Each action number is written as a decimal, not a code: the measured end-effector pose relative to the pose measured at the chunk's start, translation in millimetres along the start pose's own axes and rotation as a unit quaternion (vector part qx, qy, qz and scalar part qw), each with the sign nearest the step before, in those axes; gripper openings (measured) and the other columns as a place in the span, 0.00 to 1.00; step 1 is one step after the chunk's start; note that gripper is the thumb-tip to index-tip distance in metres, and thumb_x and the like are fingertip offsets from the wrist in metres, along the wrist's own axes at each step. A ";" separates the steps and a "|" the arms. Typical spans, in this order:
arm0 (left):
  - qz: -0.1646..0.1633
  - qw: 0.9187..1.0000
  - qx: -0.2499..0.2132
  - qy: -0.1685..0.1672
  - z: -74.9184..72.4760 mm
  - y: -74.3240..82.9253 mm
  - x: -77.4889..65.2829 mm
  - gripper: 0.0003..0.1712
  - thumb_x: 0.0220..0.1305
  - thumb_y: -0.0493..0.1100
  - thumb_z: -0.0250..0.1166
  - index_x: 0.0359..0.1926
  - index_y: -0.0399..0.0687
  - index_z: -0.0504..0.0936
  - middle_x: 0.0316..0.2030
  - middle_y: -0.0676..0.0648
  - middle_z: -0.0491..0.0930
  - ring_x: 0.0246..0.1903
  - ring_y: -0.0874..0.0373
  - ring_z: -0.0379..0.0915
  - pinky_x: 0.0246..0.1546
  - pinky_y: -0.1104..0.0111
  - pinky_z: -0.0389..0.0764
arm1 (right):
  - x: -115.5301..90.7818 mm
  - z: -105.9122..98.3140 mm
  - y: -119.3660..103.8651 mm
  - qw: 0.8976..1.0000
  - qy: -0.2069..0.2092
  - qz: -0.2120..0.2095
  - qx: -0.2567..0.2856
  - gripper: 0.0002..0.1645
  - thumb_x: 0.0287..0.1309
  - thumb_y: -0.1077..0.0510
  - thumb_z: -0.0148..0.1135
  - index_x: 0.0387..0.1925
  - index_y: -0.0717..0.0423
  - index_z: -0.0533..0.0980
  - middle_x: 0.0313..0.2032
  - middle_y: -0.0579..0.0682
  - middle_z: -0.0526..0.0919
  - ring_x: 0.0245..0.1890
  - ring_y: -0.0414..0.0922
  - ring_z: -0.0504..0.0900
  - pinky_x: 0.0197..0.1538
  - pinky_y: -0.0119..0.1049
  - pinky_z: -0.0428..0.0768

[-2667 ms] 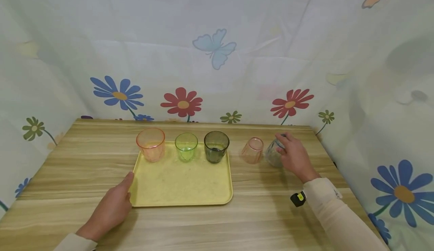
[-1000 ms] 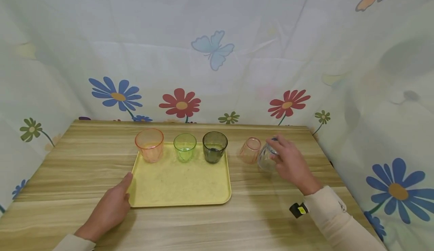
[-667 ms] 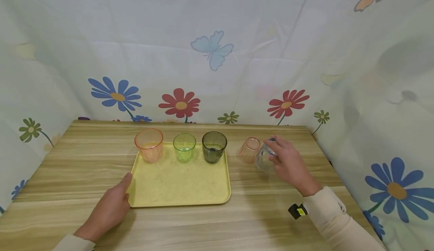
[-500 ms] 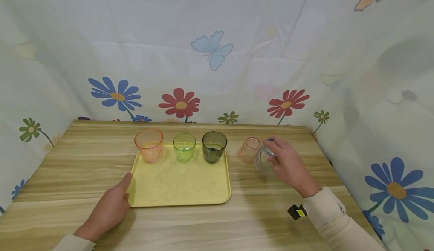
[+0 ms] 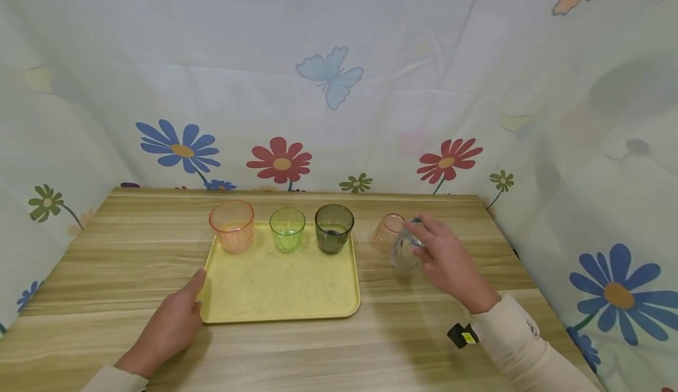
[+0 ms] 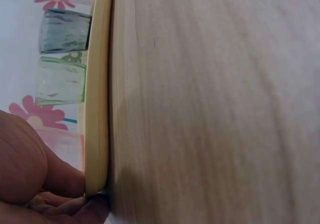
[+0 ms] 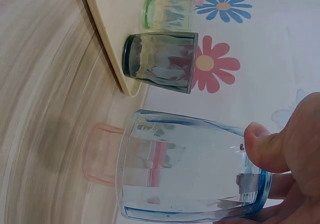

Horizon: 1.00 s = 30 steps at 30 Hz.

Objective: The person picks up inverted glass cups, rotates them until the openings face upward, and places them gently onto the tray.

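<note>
My right hand (image 5: 450, 265) grips a clear, blue-tinted glass (image 7: 185, 169) by its base, with the wide mouth facing down. It appears raised off the table, close beside a pale pink glass (image 5: 388, 234) that stands upside down. In the right wrist view the clear glass hides part of the pink one. My left hand (image 5: 169, 324) pinches the left edge of a yellow tray (image 5: 281, 286), thumb above and fingers at its underside. Along the tray's back stand an orange glass (image 5: 233, 230), a green glass (image 5: 288, 231) and a dark grey glass (image 5: 333, 231), all upright.
The wood-grain table (image 5: 318, 356) carries everything. A white curtain (image 5: 212, 56) printed with flowers and butterflies hangs behind and along both sides. The dark grey glass sits near the tray's back right corner, closest to the pink glass.
My right hand has moved left with the clear glass, from the far right towards the pink glass. The left hand, the tray and its glasses stay in place.
</note>
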<state>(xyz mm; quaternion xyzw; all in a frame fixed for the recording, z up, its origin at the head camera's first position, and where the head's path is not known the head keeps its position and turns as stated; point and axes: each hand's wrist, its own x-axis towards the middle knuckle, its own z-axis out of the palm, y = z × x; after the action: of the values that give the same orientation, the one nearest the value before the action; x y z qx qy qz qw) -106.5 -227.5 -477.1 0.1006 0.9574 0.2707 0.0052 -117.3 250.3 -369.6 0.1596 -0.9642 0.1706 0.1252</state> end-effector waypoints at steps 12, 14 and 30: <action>0.018 1.000 -0.003 0.013 1.1 -1.9 -0.4 0.37 0.66 0.25 0.57 0.74 0.18 0.58 0.70 0.20 0.62 0.66 0.25 0.69 0.60 0.34 0.77 | -0.1 3.5 -12.5 1.000 0.006 -0.027 0.001 0.34 0.66 0.70 0.64 0.71 0.50 0.74 0.69 0.62 0.75 0.65 0.64 0.76 0.56 0.61 0.85; 0.021 1.000 -0.004 0.015 1.3 -2.0 -0.7 0.37 0.66 0.25 0.57 0.74 0.18 0.58 0.71 0.19 0.62 0.66 0.25 0.69 0.61 0.34 0.76 | -0.2 4.9 -13.4 0.999 0.007 -0.032 0.001 0.35 0.65 0.70 0.65 0.71 0.49 0.74 0.69 0.61 0.75 0.65 0.64 0.77 0.57 0.61 0.85; 0.020 1.000 -0.010 0.016 0.5 -1.5 -1.8 0.37 0.65 0.25 0.57 0.74 0.18 0.59 0.70 0.20 0.63 0.66 0.25 0.69 0.62 0.34 0.76 | 1.8 9.8 -28.1 0.998 0.005 -0.066 0.016 0.33 0.63 0.70 0.68 0.69 0.54 0.76 0.72 0.60 0.73 0.68 0.65 0.75 0.60 0.62 0.84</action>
<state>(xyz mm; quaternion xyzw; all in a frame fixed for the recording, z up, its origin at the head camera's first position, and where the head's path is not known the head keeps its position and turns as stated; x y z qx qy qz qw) -105.0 -228.9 -478.3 0.1153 0.9525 0.2816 -0.0149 -111.0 221.2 -369.9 0.2239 -0.9481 0.1783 0.1385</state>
